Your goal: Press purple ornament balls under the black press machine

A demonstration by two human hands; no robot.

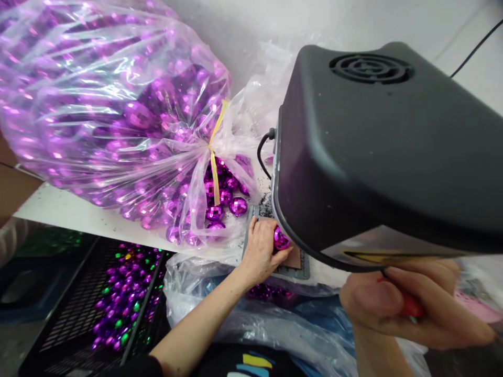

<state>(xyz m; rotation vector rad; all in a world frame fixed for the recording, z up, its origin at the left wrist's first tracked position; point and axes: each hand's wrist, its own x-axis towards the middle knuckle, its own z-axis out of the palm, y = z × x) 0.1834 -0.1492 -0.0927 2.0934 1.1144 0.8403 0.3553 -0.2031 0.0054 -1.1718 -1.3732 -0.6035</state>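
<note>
My left hand (262, 246) is closed around a shiny purple mirror-faceted ball (280, 238), thumb and fingers on its sides. It rests over a small brown board (291, 260) on a grey metal plate (305, 272), under the edge of a large black machine housing (365, 141). My right hand (401, 303) is wrapped around a red handle (412, 305) below the housing's front. Most of that handle is hidden by the fingers. More purple balls (238, 206) spill from the mouth of a clear plastic bag (98, 104), to the left of the plate.
A yellow tie (214, 157) cinches the full bag. Below the table edge at left stands a black crate (70, 309) with small purple and green balls. Clear plastic sheeting (251, 324) lies across my lap. A black cable (477, 48) runs at upper right.
</note>
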